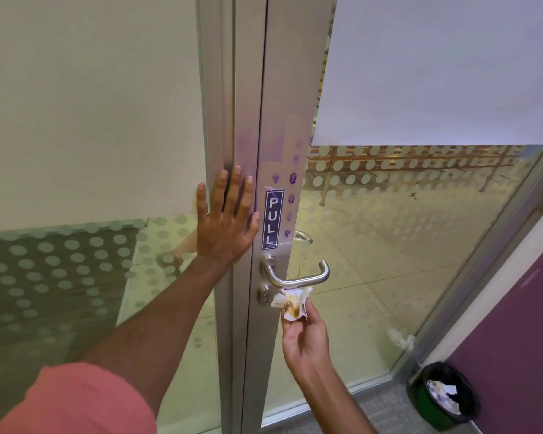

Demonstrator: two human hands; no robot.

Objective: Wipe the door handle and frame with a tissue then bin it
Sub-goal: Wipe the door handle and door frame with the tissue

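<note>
Right now my left hand (226, 220) lies flat, fingers spread, against the aluminium door frame (248, 130), bracing it and holding nothing. My right hand (304, 336) has its grip pinched on a crumpled tissue (290, 303), already stained brown, touching the underside of the lever door handle (298, 274), just right of the keyhole (265, 296). Purple smudges (292, 178) dot the door's metal edge beside the PULL sticker (272, 219), so I judge the upper wiping is not yet done. The risk I see: the soiled side of the tissue could smear grime back onto the metal unless I fold it. My pinch is light, so the tissue might slip. The bin (445, 396) sits low to my right, well apart.
</note>
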